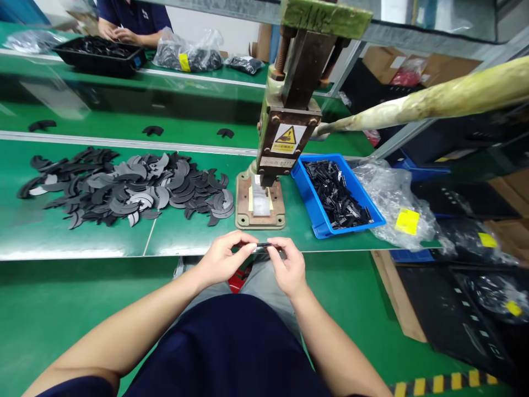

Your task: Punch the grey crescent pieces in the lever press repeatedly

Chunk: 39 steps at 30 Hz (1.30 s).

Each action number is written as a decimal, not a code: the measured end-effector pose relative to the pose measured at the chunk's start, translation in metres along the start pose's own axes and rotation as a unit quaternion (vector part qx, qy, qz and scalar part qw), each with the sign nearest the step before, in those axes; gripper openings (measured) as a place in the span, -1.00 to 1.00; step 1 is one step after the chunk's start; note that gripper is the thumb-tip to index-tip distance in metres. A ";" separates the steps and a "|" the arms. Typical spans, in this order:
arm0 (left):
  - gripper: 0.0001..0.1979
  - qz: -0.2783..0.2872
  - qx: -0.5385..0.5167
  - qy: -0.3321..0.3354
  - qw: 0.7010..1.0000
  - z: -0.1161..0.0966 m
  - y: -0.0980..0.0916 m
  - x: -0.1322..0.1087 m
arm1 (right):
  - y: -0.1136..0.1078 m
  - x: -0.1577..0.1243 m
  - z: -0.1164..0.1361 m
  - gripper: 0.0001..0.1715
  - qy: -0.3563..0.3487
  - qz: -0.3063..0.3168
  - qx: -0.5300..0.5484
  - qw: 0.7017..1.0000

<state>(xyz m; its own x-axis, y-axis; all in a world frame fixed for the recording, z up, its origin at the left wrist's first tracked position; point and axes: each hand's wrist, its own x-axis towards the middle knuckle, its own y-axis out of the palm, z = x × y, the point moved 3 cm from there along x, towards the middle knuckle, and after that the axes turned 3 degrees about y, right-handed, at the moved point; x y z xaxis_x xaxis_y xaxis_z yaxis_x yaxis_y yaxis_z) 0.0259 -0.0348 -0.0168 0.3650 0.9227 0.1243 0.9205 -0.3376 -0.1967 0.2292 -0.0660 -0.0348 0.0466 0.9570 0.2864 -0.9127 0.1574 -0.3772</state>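
Note:
My left hand [225,257] and my right hand [288,268] meet at the near edge of the green table [82,237]. Both pinch one small black part [264,245] held flat between their fingertips. Just beyond them stands a hand press [289,121] on a rusty base plate [260,201] with a pale slot in it. A heap of black and grey crescent-shaped pieces [132,187] lies to the left of the press. A blue bin [336,193] of small black parts sits to its right.
The press's long pale lever [433,102] reaches out to the right. Clear plastic bags [397,209] with yellow labels lie beside the bin. Across the far belt another person's hands [119,34] rest by a black tray [99,52]. Cardboard and bagged parts fill the floor at right.

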 end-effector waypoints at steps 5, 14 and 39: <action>-0.73 0.050 -0.089 -0.052 0.993 0.002 0.000 0.004 | -0.005 0.008 0.004 -0.77 -0.067 0.031 -0.029 0.997; -0.59 0.188 -0.249 -0.133 0.941 0.008 0.006 0.019 | -0.018 0.029 0.023 -0.75 -0.175 0.126 -0.073 0.974; -0.76 0.061 0.350 0.180 0.917 0.018 -0.036 0.155 | -0.144 0.202 0.213 -0.33 -0.322 0.056 -0.048 0.944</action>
<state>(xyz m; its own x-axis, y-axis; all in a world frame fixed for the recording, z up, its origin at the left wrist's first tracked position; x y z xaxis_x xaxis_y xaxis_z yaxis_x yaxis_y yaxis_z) 0.0470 0.1240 -0.0074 0.5981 0.7223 0.3471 0.5999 -0.1163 -0.7916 0.2840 0.0524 0.2647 -0.3323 0.6273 0.7043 -0.8553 0.1145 -0.5054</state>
